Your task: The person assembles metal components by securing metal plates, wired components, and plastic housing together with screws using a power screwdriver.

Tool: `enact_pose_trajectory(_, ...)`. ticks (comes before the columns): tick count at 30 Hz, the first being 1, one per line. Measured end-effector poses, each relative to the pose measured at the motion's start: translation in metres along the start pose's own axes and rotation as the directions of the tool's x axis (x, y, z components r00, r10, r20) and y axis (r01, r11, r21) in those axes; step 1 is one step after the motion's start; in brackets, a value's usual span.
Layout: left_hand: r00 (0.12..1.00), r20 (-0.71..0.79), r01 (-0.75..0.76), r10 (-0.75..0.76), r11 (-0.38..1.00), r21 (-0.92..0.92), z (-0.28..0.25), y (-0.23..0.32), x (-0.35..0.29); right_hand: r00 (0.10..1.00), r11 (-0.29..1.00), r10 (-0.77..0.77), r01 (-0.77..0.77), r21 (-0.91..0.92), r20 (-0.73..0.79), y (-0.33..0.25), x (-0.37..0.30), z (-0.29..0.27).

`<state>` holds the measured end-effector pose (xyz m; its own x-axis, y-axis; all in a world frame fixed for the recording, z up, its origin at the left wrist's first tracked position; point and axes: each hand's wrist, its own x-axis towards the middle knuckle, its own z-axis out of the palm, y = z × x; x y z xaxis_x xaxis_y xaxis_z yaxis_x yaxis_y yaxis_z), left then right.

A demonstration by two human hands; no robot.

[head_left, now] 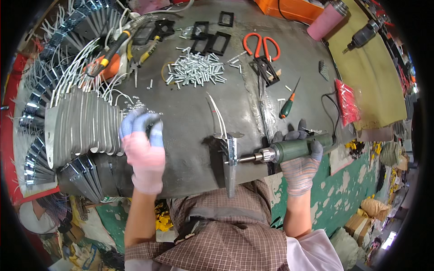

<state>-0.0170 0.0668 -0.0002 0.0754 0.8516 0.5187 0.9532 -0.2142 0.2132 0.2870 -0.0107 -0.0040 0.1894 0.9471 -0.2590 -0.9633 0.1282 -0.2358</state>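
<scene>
My left hand (143, 147), in a pink and blue knit glove, is beside a small heap of tiny screws (133, 105). Its fingers are bent and apart, slightly blurred, and nothing shows in them. My right hand (299, 169), in a grey striped glove, is wrapped round a green electric screwdriver (298, 149) lying sideways. The screwdriver's bit points left and reaches a grey metal piece (230, 174) with a shiny finned strip, which stands at the table's near edge. Two white wires (220, 118) rise from that piece.
A row of grey metal plates (81, 124) with white wires fills the left. Beyond lie a pile of silver screws (196, 68), pliers (147, 52), black frames (220, 44) and orange-handled scissors (262, 47). To the right are a green-handled awl (287, 106), a red bag (347, 103) and a pink bottle (327, 20).
</scene>
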Motion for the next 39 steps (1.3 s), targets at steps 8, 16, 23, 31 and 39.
enact_pose_trajectory(8,0.629,0.772,0.64,-0.086,-0.507,-0.578,-0.014,0.077,-0.058,0.999,1.0,0.002,-0.002,0.001,-0.041,0.003,-0.003,0.011)
enact_pose_trajectory(16,0.661,0.739,0.637,-0.129,-0.424,-0.644,-0.015,0.082,-0.063,0.999,1.0,-0.005,0.005,0.013,-0.033,0.002,-0.004,0.01)
enact_pose_trajectory(23,0.668,0.731,0.668,-0.141,-0.32,-0.672,-0.016,0.08,-0.061,1.0,0.998,-0.004,0.004,0.058,0.004,0.004,-0.005,0.011)
enact_pose_trajectory(31,0.677,0.697,0.646,-0.238,-0.261,-0.717,-0.023,0.093,-0.058,1.0,0.997,0.001,-0.001,0.073,0.002,0.004,-0.005,0.011)
enact_pose_trajectory(39,0.834,0.443,0.527,-0.328,0.236,-0.817,-0.019,0.096,-0.07,0.999,0.998,-0.049,0.049,0.041,-0.012,0.008,-0.009,0.015)
